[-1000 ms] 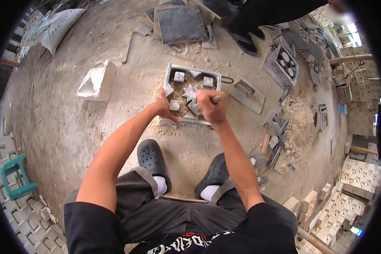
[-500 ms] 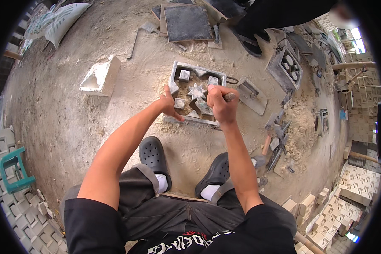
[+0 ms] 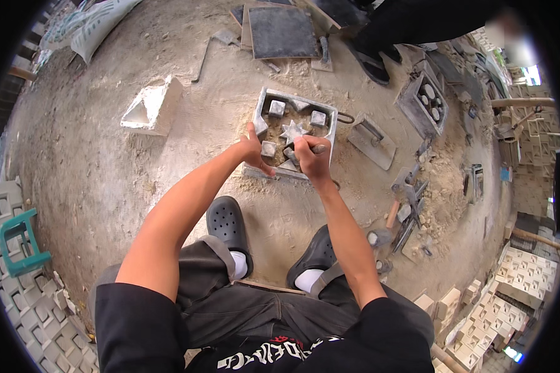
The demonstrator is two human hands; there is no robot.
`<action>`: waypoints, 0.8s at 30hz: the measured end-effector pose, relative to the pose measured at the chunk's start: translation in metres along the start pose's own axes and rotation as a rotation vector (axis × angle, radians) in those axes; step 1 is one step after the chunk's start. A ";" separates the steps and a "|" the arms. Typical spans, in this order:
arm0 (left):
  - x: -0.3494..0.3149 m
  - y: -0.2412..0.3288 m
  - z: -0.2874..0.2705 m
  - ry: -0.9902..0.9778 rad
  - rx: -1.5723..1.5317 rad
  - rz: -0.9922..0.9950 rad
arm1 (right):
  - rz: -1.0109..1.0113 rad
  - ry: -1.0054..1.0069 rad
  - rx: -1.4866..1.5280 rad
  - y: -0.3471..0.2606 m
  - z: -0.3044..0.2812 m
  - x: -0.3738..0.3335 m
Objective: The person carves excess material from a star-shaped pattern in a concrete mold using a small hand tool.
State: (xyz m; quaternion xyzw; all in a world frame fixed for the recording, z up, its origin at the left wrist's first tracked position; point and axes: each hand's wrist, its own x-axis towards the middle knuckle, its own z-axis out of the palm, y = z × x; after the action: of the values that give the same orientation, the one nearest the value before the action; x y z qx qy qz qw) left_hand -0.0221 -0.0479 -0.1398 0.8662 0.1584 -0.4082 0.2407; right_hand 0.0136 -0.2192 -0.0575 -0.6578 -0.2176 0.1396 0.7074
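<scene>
Knees and dark clogs fill the bottom of the head view, the person crouched over a sandy floor. Both bare forearms reach forward and meet at a square metal mould lying flat on the floor just ahead of the feet. Left hand rests on the mould's near left edge, fingers curled over a small grey block inside. Right hand is closed in a fist around a short tool handle, whose long axis points to the right; its working end is hidden. Star-shaped core sits in the mould's middle, just beyond both hands, nearer the right one. Farther off lie a white triangular block to the left and a dark slab beyond
</scene>
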 end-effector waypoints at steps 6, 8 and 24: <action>0.001 -0.014 0.003 0.007 -0.057 -0.075 | 0.037 0.059 -0.067 -0.031 0.003 0.007; -0.002 -0.006 0.003 -0.027 -0.051 -0.085 | -0.001 0.066 -0.096 -0.045 -0.002 0.003; -0.002 -0.002 0.002 0.014 -0.085 -0.046 | -0.106 0.040 -0.240 0.009 0.010 -0.007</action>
State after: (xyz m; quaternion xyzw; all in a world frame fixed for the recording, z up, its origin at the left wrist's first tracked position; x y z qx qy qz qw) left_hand -0.0251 -0.0475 -0.1396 0.8541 0.1970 -0.4006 0.2669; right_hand 0.0033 -0.2126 -0.0669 -0.7279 -0.2531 0.0618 0.6343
